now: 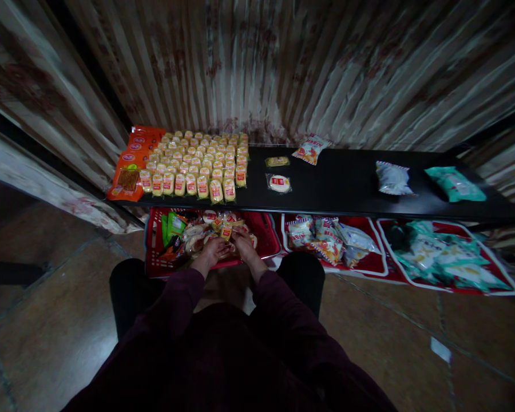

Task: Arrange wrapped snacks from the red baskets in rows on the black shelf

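Both my hands are down in a red basket [268, 226] under the shelf's front edge. My left hand [216, 250] has its fingers bent in among small wrapped cakes. Opposite it, my right hand [244, 242] curls in from the right. A yellow wrapped cake [226, 233] shows upright between the fingertips, with more yellow packets just behind it. Round, pale wrapped pastries [194, 243] lie beside my left hand. Green packets [171, 226] are at the basket's left end. The undersides of my fingers are hidden.
Rows of yellow wrapped cakes [191, 183] stand on the black shelf [335, 183] beside an orange bag [131, 166]. Farther right lie a round wrapped pastry [278, 183], a white-and-red bag [312, 149] and a teal bag [455, 184]. Two more baskets, one with chip bags [326, 237], stand below.
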